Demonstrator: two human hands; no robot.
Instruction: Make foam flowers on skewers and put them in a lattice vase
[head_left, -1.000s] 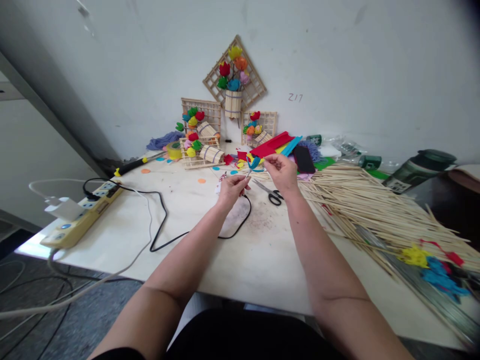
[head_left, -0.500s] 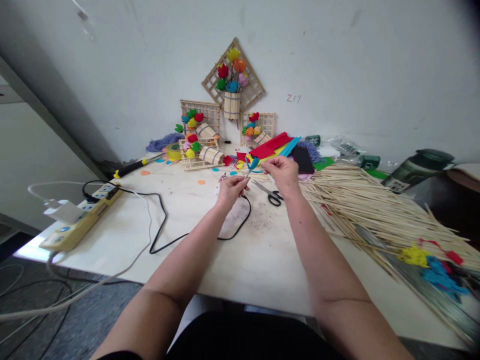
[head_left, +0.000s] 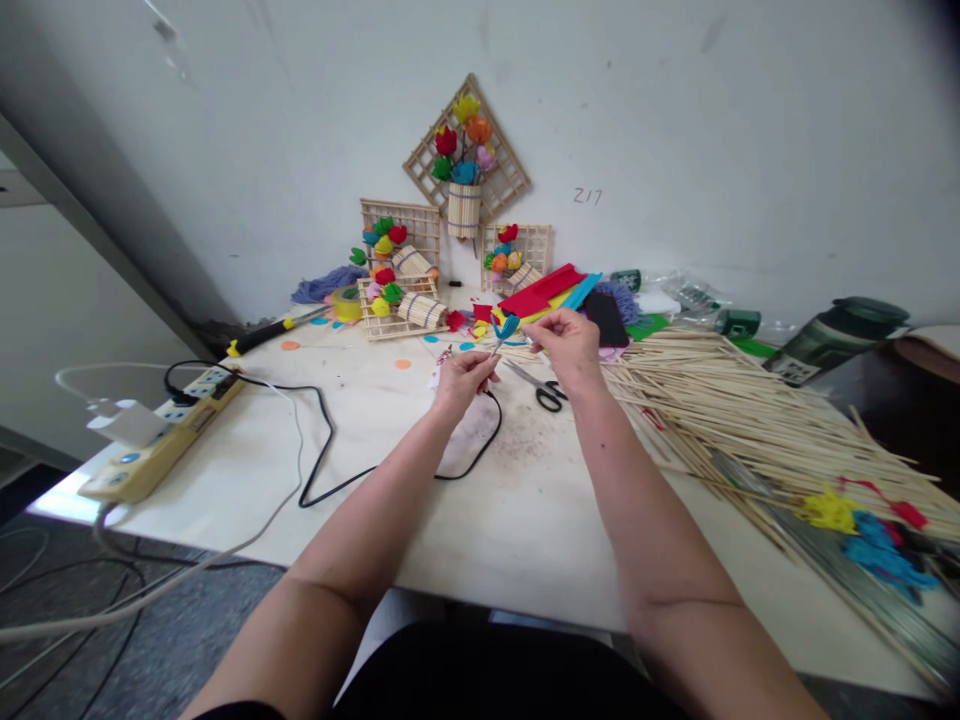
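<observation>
My left hand (head_left: 463,382) pinches the thin stem of a small blue flower (head_left: 506,326), whose petals point up over the table's middle. Just right of the petals, my right hand (head_left: 564,342) has its thumb and forefinger together; what lies between them is too small to name. Black-handled scissors (head_left: 550,395) lie on the table (head_left: 480,540) below my right hand. By my left hand is a partly hidden whitish tool (head_left: 442,368), with a black cord (head_left: 496,430) running from that spot. Coloured sheets (head_left: 544,290) lie behind the hands.
Stick panels with flowers (head_left: 399,240) stand at the back. A power strip (head_left: 161,440) with cables lies left. A pile of thin sticks (head_left: 757,410), a dark bottle (head_left: 840,340) and a phone (head_left: 606,320) are right. Yellow tape (head_left: 346,303) lies back left.
My right hand has shifted very slightly beside the blue flower. My left hand stays in place on the stem.
</observation>
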